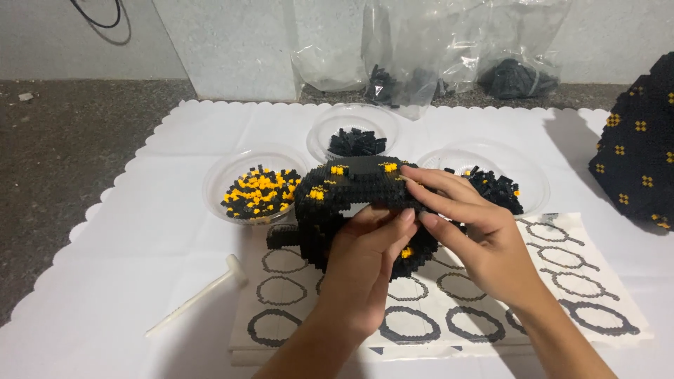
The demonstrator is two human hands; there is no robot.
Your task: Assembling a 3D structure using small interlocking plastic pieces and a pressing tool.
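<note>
Two bare hands meet on a black brick model (pixel 351 203) with yellow spots, held just above a printed instruction sheet (pixel 562 281) that lies on a white scalloped table cover (pixel 140 245). The left hand (pixel 361 270) comes up from below, its fingers curled and pressed against the model's front edge, thumb hidden behind the bricks, so it grips the piece from the near side. The right hand (pixel 477 238) reaches in from the right with fingers stretched flat and close together over the model's top, fingertips touching the upper surface near a yellow patch. Behind the model stand three clear plastic bowls: the left bowl (pixel 254 184) holds mixed black and yellow bricks, the middle bowl (pixel 354 133) holds black bricks, and the right bowl (pixel 491 179), partly hidden by the right hand, also holds black bricks. A white plastic tool (pixel 200 295) lies on the cover to the left of the sheet, well apart from both hands. Clear plastic bags (pixel 435 63) with dark pieces rest against the wall at the back. A larger black built section (pixel 635 151) with yellow dots sits at the right edge.
</note>
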